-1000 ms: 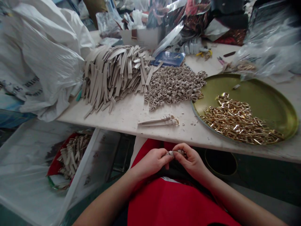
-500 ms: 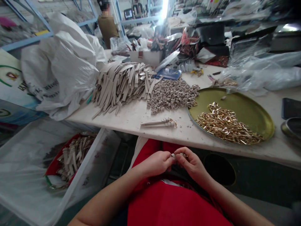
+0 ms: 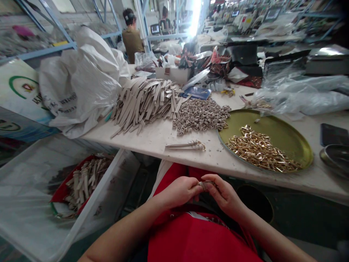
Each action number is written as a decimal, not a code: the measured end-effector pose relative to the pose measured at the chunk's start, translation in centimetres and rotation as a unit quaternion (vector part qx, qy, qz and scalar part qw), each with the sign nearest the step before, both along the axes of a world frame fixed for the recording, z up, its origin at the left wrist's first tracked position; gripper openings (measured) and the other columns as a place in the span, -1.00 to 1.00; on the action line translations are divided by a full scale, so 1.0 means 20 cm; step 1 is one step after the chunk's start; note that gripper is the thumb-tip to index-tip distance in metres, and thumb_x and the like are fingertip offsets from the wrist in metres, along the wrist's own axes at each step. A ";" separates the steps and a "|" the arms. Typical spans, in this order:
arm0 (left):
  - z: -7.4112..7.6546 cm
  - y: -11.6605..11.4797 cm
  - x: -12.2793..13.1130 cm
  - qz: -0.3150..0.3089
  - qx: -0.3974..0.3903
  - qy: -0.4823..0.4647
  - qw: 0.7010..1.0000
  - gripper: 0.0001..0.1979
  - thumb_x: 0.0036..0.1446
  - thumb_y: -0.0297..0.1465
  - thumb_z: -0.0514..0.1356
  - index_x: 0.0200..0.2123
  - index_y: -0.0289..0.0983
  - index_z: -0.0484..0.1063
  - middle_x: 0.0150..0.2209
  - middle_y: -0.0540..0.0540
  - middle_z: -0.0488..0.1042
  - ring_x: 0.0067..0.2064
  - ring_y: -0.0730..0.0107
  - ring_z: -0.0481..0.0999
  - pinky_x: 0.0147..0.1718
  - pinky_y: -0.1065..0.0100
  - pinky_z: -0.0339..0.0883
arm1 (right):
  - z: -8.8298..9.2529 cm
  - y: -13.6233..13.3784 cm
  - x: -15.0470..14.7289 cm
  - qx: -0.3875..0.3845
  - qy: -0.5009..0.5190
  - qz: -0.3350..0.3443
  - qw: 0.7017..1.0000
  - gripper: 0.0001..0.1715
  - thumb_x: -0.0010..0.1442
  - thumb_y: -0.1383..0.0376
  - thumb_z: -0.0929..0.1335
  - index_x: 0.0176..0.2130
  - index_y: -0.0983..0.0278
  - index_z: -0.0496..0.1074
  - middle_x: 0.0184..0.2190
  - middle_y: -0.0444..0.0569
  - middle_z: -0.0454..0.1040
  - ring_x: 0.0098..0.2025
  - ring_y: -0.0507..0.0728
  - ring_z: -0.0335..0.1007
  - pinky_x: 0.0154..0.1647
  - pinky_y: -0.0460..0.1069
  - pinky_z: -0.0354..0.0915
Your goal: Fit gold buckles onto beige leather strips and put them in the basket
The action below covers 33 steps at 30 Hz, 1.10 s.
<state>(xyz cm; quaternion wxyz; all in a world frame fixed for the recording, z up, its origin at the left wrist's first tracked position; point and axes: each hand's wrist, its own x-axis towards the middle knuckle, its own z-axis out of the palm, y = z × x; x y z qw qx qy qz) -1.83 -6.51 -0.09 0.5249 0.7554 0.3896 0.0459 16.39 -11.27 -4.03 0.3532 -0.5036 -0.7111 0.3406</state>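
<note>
My left hand [image 3: 178,191] and my right hand [image 3: 223,194] meet over my lap, below the table edge. Both pinch a small beige strap piece with a metal buckle [image 3: 205,184] between their fingertips. On the white table [image 3: 152,140] just above lie two finished straps with buckles [image 3: 188,146]. A round brass tray [image 3: 283,136] at the right holds a heap of gold buckles [image 3: 260,149]. Behind are a pile of small beige loops [image 3: 200,115] and a stack of beige straps [image 3: 145,100].
A large white plastic bag [image 3: 81,85] leans at the table's left end. Below left, a clear bin holds a red basin of assembled straps [image 3: 81,180]. Plastic bags and clutter [image 3: 294,94] fill the back right. A person [image 3: 132,34] stands far behind. A dark phone [image 3: 334,134] lies far right.
The camera has tilted up, showing more of the room behind. My hands stay together in my lap, still working the same small piece.
</note>
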 end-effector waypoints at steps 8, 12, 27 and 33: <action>0.06 0.19 0.02 -0.051 0.203 0.100 0.973 -0.72 0.18 -0.29 0.00 -0.39 -0.30 0.45 -0.41 -0.10 0.52 -0.38 0.32 0.46 -0.45 0.42 0.17 | 0.07 0.22 0.00 -0.013 -0.049 0.072 0.996 -0.69 0.28 0.24 0.13 -0.02 0.25 0.23 -0.18 0.02 0.49 -0.16 0.11 0.42 -0.18 -0.01 0.31; 0.07 0.43 0.04 -0.012 0.263 0.114 0.958 -0.70 0.20 -0.22 -0.01 -0.33 -0.26 0.44 -0.37 -0.08 0.51 -0.34 0.32 0.46 -0.39 0.41 0.21 | 0.08 0.49 -0.01 -0.001 -0.073 -0.009 0.997 -0.68 0.28 0.18 0.10 -0.14 0.26 0.30 -0.34 -0.01 0.49 -0.30 0.13 0.44 -0.31 -0.01 0.31; -0.10 1.35 -0.25 0.282 0.357 0.235 0.859 -0.80 0.18 -0.44 0.02 -0.21 -0.33 0.40 -0.17 -0.24 0.43 -0.10 0.23 0.41 -0.14 0.31 0.21 | -0.22 0.84 0.03 0.204 -0.265 -0.045 0.941 -0.60 0.13 0.07 0.30 -0.12 0.21 0.47 -0.13 0.11 0.48 -0.12 0.29 0.37 -0.09 0.17 0.27; -0.15 1.47 -0.29 0.353 0.318 0.214 0.853 -0.83 0.12 -0.56 0.00 -0.29 -0.39 0.38 -0.19 -0.32 0.39 -0.06 0.12 0.38 -0.08 0.19 0.17 | -0.22 0.83 0.06 0.196 -0.265 -0.064 0.942 -0.53 0.13 0.05 0.29 -0.06 0.26 0.43 -0.13 0.13 0.48 -0.12 0.29 0.37 -0.11 0.16 0.28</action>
